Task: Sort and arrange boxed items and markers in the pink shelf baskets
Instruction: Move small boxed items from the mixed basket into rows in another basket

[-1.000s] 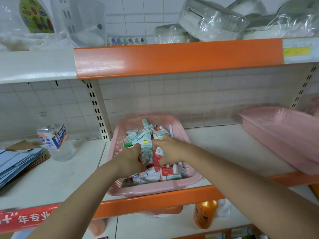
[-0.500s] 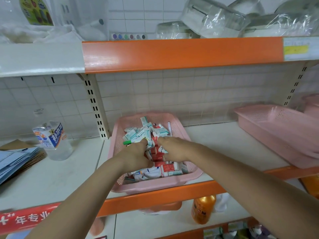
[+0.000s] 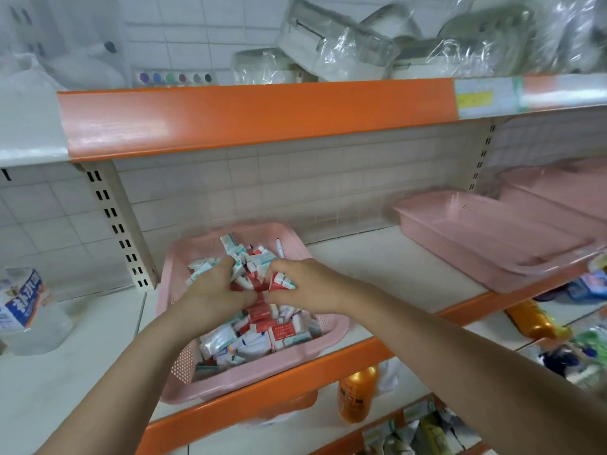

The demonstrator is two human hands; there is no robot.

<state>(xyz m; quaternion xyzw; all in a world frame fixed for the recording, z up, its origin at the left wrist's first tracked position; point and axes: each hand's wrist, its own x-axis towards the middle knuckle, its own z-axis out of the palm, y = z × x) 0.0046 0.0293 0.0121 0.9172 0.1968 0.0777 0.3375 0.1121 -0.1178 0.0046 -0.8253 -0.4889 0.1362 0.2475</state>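
Pink mesh basket (image 3: pixel 331 326) sits at the shelf's front edge, heaped with small boxes (image 3: pixel 285 334). My left hand (image 3: pixel 213 290) and right hand (image 3: pixel 308 285) each clutch boxes mid-heap; overfull fistfuls could spill over the rim.
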